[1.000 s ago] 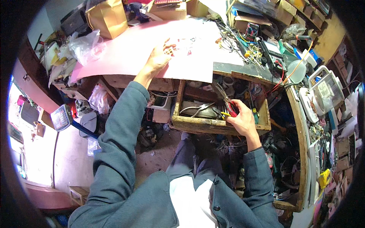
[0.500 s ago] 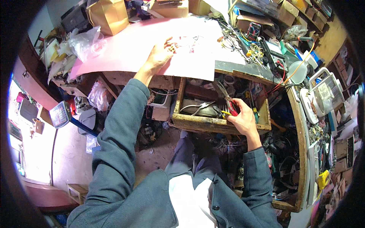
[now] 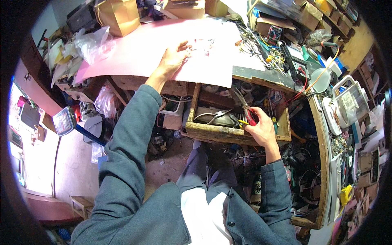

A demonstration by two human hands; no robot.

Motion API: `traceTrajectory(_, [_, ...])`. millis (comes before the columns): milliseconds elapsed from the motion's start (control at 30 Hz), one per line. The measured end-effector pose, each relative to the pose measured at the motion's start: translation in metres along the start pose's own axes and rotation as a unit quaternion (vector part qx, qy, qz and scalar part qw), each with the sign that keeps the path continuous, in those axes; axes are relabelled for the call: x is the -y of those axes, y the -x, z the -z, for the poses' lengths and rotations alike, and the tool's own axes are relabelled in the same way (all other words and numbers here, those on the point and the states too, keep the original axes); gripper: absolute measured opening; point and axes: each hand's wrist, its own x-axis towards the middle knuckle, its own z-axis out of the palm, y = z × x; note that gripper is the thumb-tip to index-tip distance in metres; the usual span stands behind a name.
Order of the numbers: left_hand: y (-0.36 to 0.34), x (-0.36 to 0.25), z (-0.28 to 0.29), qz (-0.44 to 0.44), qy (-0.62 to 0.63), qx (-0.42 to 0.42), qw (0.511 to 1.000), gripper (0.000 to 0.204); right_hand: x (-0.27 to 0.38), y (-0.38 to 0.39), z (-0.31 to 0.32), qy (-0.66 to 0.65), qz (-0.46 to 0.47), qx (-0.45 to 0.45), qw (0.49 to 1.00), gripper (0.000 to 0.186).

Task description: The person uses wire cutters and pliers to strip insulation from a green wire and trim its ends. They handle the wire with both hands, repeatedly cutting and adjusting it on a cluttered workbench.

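Note:
My right hand (image 3: 263, 127) is closed round red-handled pliers (image 3: 251, 118) over the open wooden drawer (image 3: 220, 132), their metal jaws pointing up and away from me. A yellow-handled tool (image 3: 241, 121) lies right by its fingers. Another pair of pliers (image 3: 214, 116), with its handles spread, rests in the drawer to the left. Over the pale pink sheet (image 3: 134, 53) on the bench, my left hand (image 3: 173, 58) has its fingers curled together; what they hold, if anything, is too small and washed out to name. Small bright parts (image 3: 206, 47) lie just right of it.
Cables and tools (image 3: 267, 51) crowd the bench's right side, with a clear lidded container (image 3: 351, 102) beyond. A brown paper bag (image 3: 117, 18) and crumpled plastic (image 3: 94, 45) stand at the back left. Below the drawer is a wooden-framed space (image 3: 324, 171) full of jumbled parts.
The small gold-coloured piece seen at my left fingertips no longer shows there, and those fingers have shifted slightly. My right hand keeps its hold on the pliers, nearly unmoved.

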Motion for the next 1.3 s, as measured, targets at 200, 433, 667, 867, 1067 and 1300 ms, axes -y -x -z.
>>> traceTrajectory(200, [0.001, 0.002, 0.002, -0.032, -0.054, 0.007, 0.998, 0.063, 0.003, -0.001, 0.000, 0.001, -0.007, 0.008, 1.000, 0.061])
traceTrajectory(433, [0.001, 0.003, 0.004, -0.040, -0.082, 0.068, 0.993, 0.076, 0.012, 0.000, 0.004, 0.005, -0.008, 0.014, 1.000, 0.061])
traceTrajectory(667, [-0.002, 0.007, 0.003, -0.050, -0.134, 0.057, 0.988, 0.074, 0.006, 0.000, 0.001, 0.005, -0.009, 0.010, 1.000, 0.061])
traceTrajectory(867, [-0.005, 0.003, 0.008, -0.005, -0.068, 0.040, 0.997, 0.060, 0.007, -0.001, 0.000, 0.008, -0.003, 0.007, 1.000, 0.060])
traceTrajectory(1067, [-0.007, 0.011, 0.009, -0.015, -0.023, 0.043, 0.999, 0.049, 0.012, 0.001, 0.003, 0.005, -0.017, 0.012, 1.000, 0.059])
traceTrajectory(1300, [-0.003, 0.009, 0.009, -0.010, 0.000, 0.056, 0.998, 0.046, 0.008, 0.000, 0.001, -0.006, 0.000, 0.008, 1.000, 0.059])
